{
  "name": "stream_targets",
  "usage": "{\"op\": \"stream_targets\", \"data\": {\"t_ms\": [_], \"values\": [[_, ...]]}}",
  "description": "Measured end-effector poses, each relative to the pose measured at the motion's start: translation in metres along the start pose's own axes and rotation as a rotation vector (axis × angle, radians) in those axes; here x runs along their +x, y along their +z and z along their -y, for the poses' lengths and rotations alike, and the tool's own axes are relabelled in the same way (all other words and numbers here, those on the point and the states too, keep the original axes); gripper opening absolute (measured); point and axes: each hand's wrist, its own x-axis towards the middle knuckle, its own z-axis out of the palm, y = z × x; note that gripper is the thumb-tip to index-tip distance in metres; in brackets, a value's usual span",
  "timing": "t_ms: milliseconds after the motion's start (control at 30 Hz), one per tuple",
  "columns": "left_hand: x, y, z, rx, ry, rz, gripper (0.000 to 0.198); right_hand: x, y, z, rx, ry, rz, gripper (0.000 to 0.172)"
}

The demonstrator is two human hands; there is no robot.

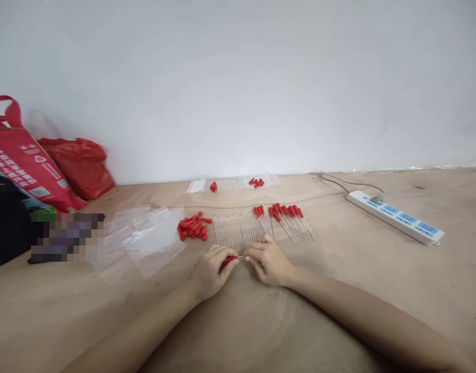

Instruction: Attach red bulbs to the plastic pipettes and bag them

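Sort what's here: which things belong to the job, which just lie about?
Job: red bulb in left hand; clear tube in right hand; loose red bulbs; row of tubes; bulb-topped tubes.

Apparently lying about: power strip; red plastic bag; red tote; clear bags at left.

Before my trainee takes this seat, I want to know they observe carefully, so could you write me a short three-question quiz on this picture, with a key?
1. Which hand holds the red bulb in front of the person?
2. True or false: the pile of loose red bulbs lies between the clear plastic bags and the row of clear tubes.
3. Fill in the blank: in the picture, the white power strip lies to the ____ of the red-topped tubes.

Key:
1. The left hand; the right hand grips the thin clear piece beside it.
2. True.
3. Right.
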Motion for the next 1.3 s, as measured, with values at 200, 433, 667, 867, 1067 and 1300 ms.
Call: {"op": "stream_targets", "data": {"t_ms": [200,433,667,867,1067,1300], "values": [[0.003,0.0,0.007,0.019,-0.018,0.004,0.013,0.006,-0.001,0.005,-0.069,0.051,0.057,0.019],[0.003,-0.002,0.012,0.047,-0.115,-0.088,0.017,0.015,-0.032,-0.02,-0.274,0.172,0.019,0.015],[0.004,-0.002,0.011,0.061,-0.107,0.096,0.009,0.0,-0.051,-0.091,-0.28,0.901,-0.186,0.024],[0.006,-0.003,0.009,0.045,-0.112,0.096,0.011,-0.008,-0.032,-0.105,-0.254,0.899,-0.205,0.022],[0.006,-0.004,0.01,0.032,-0.115,0.103,0.011,-0.007,-0.029,-0.101,-0.286,0.83,-0.188,0.021],[0.006,-0.003,0.012,0.041,-0.112,0.12,0.011,0.004,-0.028,-0.082,-0.312,0.769,-0.135,0.022]]}}
